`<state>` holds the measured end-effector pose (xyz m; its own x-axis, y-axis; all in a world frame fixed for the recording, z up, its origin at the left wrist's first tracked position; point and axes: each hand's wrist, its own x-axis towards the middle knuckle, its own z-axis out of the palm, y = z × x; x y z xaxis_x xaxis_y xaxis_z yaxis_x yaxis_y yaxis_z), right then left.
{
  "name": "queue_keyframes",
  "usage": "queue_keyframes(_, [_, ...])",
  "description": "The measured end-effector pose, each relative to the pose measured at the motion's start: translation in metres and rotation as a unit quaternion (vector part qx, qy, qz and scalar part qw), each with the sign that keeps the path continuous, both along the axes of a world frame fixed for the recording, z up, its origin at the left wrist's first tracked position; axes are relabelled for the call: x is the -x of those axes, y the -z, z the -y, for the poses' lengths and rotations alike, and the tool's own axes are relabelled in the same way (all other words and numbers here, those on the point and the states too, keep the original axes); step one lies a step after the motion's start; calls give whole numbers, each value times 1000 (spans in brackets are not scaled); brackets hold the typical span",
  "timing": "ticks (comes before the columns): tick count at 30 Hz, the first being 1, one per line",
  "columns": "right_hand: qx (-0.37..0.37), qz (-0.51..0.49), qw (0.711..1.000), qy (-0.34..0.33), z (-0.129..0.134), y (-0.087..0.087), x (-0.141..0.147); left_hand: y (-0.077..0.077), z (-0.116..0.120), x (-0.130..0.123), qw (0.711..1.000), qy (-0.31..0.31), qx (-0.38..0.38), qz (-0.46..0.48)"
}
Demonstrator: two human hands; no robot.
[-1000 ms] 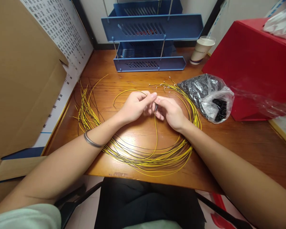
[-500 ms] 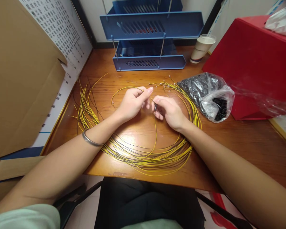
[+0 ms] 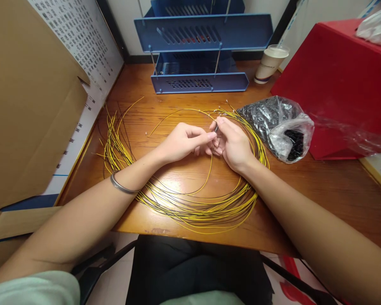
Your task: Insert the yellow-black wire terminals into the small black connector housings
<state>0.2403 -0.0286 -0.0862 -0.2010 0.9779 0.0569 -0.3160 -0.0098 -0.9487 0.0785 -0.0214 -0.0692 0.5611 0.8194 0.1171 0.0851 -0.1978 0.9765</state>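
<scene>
At the back of the brown wooden counter (image 3: 330, 199) we see a blue slotted tiered tray rack (image 3: 206, 45), a white paper cup (image 3: 269, 65) just beside it. We have a slant-sided red box (image 3: 346, 89) at right, a crumpled white plastic bag (image 3: 377, 27) on top; at left, brown cardboard (image 3: 31, 97).

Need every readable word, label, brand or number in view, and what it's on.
None legible enough to quote.
White printed panel at left: rows of dark characters, too small and blurred to read.
White paper cup with dark band near its base: one dark printed line, too small to read.
No other lettering made out.
</scene>
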Motion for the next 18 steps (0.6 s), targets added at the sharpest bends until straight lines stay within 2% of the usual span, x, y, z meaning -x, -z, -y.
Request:
queue_keyframes(9, [18, -58, 998, 21, 2, -7, 2, 8, -4, -1, 999, -32, -3, 23])
queue_keyframes(18, [42, -37, 998, 34, 2, -10, 0, 8, -4, -2, 998, -42, -9, 49])
